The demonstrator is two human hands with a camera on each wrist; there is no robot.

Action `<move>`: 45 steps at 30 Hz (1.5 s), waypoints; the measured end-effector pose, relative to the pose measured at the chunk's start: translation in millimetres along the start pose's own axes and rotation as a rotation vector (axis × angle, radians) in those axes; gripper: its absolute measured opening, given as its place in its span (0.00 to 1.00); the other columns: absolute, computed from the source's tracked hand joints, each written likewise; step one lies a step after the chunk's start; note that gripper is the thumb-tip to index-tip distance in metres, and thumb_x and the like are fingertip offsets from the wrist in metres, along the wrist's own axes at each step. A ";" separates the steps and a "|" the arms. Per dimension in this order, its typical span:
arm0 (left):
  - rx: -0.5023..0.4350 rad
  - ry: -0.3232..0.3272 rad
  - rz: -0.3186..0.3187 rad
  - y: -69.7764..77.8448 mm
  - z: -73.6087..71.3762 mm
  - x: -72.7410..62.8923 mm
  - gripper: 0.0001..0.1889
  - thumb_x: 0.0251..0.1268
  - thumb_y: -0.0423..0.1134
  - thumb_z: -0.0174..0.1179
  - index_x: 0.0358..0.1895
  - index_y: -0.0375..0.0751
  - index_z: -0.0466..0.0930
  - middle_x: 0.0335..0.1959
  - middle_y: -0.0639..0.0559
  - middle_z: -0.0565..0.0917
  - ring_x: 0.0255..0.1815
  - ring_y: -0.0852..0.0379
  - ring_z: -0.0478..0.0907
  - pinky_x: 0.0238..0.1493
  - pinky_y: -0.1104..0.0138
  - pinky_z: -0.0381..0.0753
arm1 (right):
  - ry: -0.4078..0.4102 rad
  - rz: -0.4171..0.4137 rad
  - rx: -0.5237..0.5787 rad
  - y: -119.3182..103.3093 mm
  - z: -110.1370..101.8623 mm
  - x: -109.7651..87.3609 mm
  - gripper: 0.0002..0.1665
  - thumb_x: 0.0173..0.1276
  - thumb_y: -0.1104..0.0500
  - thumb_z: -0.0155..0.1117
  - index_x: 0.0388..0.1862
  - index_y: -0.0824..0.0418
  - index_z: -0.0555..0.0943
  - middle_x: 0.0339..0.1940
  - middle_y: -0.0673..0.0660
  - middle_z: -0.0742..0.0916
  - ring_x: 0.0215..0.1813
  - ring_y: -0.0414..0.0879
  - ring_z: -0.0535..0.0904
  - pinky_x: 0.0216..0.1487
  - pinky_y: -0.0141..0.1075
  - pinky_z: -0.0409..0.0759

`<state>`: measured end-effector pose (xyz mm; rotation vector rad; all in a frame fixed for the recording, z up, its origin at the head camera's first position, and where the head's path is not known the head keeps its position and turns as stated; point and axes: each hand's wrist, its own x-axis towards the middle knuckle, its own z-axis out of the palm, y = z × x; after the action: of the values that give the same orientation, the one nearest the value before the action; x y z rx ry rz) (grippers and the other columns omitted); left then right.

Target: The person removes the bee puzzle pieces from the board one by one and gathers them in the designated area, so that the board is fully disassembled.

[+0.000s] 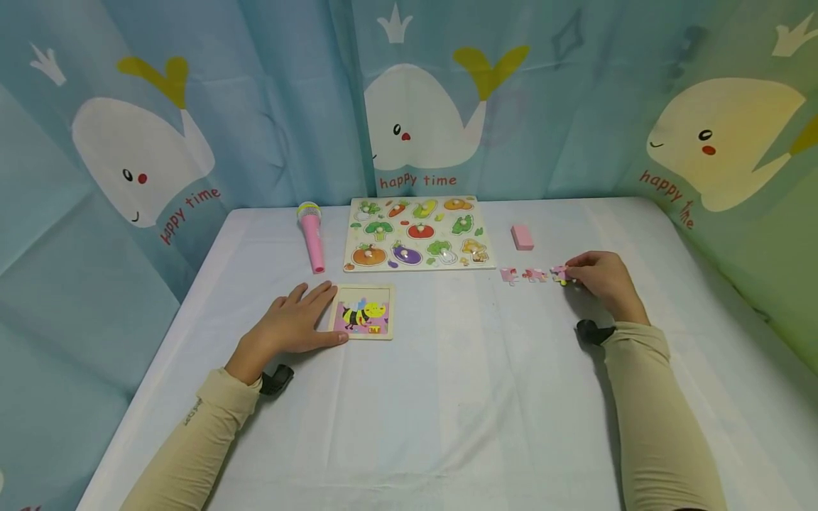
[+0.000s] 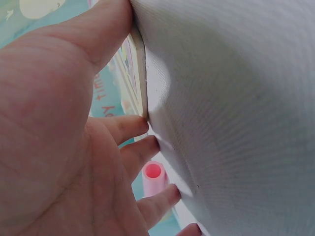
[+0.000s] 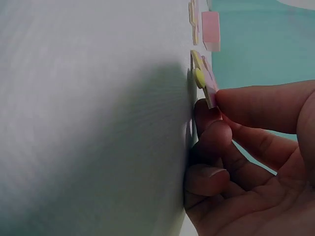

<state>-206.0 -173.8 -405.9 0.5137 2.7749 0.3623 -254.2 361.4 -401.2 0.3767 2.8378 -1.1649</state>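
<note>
My left hand (image 1: 292, 321) rests at the left side of a small square bee puzzle (image 1: 363, 312) in a wooden frame. Its fingers are spread and fairly straight; thumb and index finger touch the frame's edge, which also shows in the left wrist view beside the thumb (image 2: 110, 34). On the right, my right hand (image 1: 603, 280) pinches a pink and yellow jigsaw piece (image 3: 207, 81) between thumb and index finger, one end tipped up off the cloth. Two more jigsaw pieces, a middle one (image 1: 535, 275) and a left one (image 1: 509, 275), lie in a row beside it.
A vegetable peg board (image 1: 418, 234) lies at the back middle of the white-covered table (image 1: 460, 411). Left of it is a pink toy microphone (image 1: 312, 238); to its right, a pink block (image 1: 522, 238). Whale-print curtains (image 1: 287, 106) hang behind and at both sides.
</note>
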 end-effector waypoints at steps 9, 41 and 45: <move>0.007 -0.006 -0.002 -0.7 0.2 0.6 0.53 0.71 0.66 0.64 0.86 0.36 0.54 0.87 0.37 0.54 0.84 0.26 0.47 0.76 0.28 0.51 | 0.015 -0.014 -0.011 -2.1 1.4 -0.3 0.19 0.81 0.60 0.60 0.59 0.74 0.81 0.48 0.67 0.84 0.44 0.56 0.76 0.40 0.40 0.75; 0.007 -0.005 0.000 0.4 -2.1 -1.2 0.52 0.72 0.65 0.64 0.86 0.36 0.54 0.87 0.37 0.54 0.84 0.26 0.47 0.76 0.28 0.51 | 0.002 -0.220 0.088 -53.1 21.0 -14.8 0.26 0.84 0.50 0.57 0.62 0.73 0.81 0.52 0.68 0.87 0.43 0.50 0.81 0.39 0.34 0.78; 0.009 -0.002 0.005 0.4 -2.1 -0.9 0.52 0.72 0.65 0.64 0.86 0.36 0.54 0.87 0.37 0.54 0.84 0.26 0.47 0.76 0.28 0.51 | -0.047 -0.238 0.103 -63.9 31.0 -17.3 0.25 0.84 0.52 0.58 0.62 0.73 0.81 0.53 0.70 0.86 0.46 0.56 0.82 0.42 0.36 0.79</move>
<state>-205.8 -174.2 -403.7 0.5234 2.7750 0.3505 -254.4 292.4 -377.1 0.0144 2.8490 -1.3439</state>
